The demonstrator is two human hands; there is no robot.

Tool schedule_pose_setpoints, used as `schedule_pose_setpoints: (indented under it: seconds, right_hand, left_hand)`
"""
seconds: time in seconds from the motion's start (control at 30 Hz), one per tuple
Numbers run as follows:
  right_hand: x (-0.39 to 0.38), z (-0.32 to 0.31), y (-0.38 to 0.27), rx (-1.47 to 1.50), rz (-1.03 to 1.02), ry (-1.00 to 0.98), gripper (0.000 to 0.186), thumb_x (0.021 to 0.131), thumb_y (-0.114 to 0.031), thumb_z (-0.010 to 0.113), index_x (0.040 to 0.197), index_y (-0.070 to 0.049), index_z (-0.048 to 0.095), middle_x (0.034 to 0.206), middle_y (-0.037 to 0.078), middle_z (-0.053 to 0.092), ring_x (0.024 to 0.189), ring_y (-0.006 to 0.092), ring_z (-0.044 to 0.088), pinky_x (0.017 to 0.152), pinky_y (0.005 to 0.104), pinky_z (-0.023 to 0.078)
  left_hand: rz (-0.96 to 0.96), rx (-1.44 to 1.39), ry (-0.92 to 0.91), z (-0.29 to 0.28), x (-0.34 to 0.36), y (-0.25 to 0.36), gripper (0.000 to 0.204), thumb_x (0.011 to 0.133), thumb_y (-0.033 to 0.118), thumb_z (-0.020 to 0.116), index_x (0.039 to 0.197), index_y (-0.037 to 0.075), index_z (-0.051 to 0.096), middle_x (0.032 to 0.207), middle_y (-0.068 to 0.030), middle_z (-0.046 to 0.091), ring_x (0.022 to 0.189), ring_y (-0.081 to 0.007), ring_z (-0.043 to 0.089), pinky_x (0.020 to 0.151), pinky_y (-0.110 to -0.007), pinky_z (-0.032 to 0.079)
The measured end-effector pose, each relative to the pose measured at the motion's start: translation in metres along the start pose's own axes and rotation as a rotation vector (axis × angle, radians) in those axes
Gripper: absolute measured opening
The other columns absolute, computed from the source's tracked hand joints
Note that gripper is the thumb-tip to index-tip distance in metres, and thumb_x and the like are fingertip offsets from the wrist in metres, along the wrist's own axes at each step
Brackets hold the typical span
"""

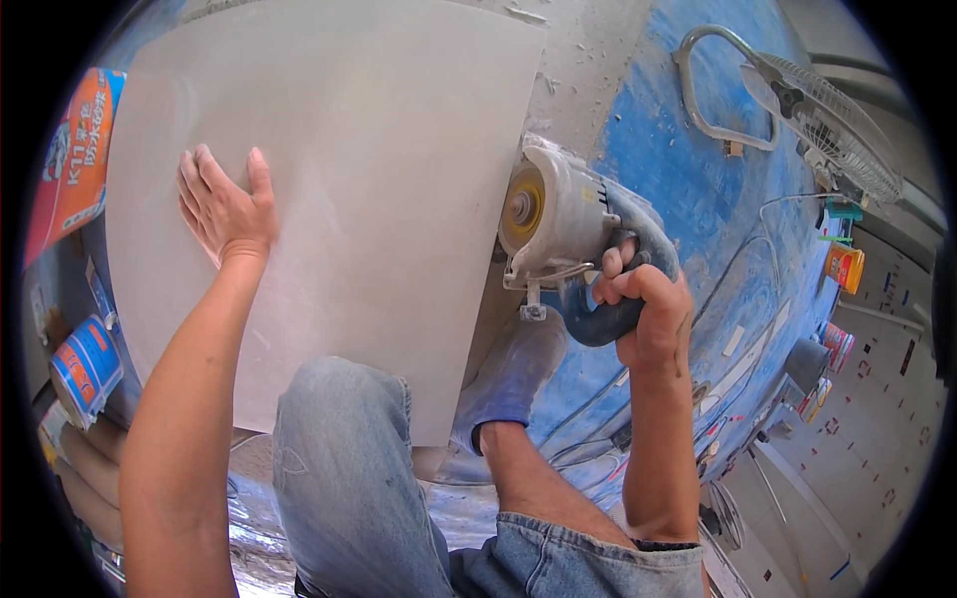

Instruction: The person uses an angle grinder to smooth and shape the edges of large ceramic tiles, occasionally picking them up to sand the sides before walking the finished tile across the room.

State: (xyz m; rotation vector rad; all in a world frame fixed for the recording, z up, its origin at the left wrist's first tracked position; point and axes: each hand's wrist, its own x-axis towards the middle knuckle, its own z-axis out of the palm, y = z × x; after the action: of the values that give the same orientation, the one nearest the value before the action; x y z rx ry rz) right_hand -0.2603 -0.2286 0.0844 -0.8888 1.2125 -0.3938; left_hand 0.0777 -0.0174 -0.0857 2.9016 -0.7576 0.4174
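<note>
Left hand (231, 211) touches one slab (379, 149); right hand (654, 304) grips one disc cutter (570, 219).

Left fingers (211, 171) spread on pale panel (389, 159); right fingers (650, 286) grip cutter (571, 227).

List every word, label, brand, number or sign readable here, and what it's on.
I won't copy wording, but print shows on:
Orange package: large white lettering.
Blue bucket: label print, seen aslant.
Power tool: marks too small to read.
Orange packet, far right: too small.

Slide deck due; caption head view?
Left hand rests on a large pale slab; right hand grips a power cutter at its right edge.
</note>
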Motion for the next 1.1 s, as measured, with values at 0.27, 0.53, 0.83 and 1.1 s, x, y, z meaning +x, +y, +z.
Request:
schedule_pose_setpoints:
  seconds: [0.27, 0.53, 0.83, 1.1]
  right_hand:
    - [-0.004, -0.002, 0.004, 0.014, 0.003, -0.018, 0.022, 0.066, -0.004, 0.054, 0.088, -0.003, 0.053, 0.080, 0.007, 0.055, 0.063, 0.0164, 0.048, 0.064, 0.0318, 0.044]
    - [-0.008, -0.002, 0.005, -0.004, 0.012, -0.002, 0.023, 0.067, -0.004, 0.054, 0.090, -0.003, 0.054, 0.080, 0.007, 0.056, 0.063, 0.0163, 0.048, 0.065, 0.0324, 0.044]
    - [-0.012, -0.005, 0.009, -0.010, 0.018, -0.020, 0.021, 0.067, -0.005, 0.053, 0.089, -0.003, 0.054, 0.080, 0.007, 0.056, 0.064, 0.0161, 0.048, 0.065, 0.0321, 0.043]
    - [-0.017, -0.004, 0.009, 0.000, 0.036, -0.003, 0.023, 0.067, -0.004, 0.054, 0.090, -0.003, 0.054, 0.080, 0.007, 0.056, 0.064, 0.0167, 0.048, 0.065, 0.0324, 0.044]
  left_hand:
    - [-0.017, -0.006, -0.014, 0.001, -0.001, 0.000, 0.077, 0.097, 0.059, 0.045, 0.150, 0.004, 0.034, 0.158, -0.0166, 0.030, 0.149, -0.0309, 0.024, 0.121, -0.044, 0.018]
    - [-0.015, -0.005, -0.005, 0.001, 0.000, -0.001, 0.078, 0.097, 0.060, 0.045, 0.150, 0.004, 0.033, 0.158, -0.0165, 0.030, 0.149, -0.0307, 0.023, 0.122, -0.044, 0.017]
    - [-0.019, 0.007, -0.008, 0.001, -0.001, 0.001, 0.078, 0.097, 0.060, 0.045, 0.150, 0.004, 0.034, 0.158, -0.0169, 0.030, 0.149, -0.0305, 0.024, 0.122, -0.044, 0.018]
    - [-0.011, 0.000, -0.009, 0.002, 0.000, -0.001, 0.079, 0.096, 0.060, 0.046, 0.148, 0.002, 0.034, 0.157, -0.0176, 0.030, 0.148, -0.0303, 0.023, 0.121, -0.045, 0.018]
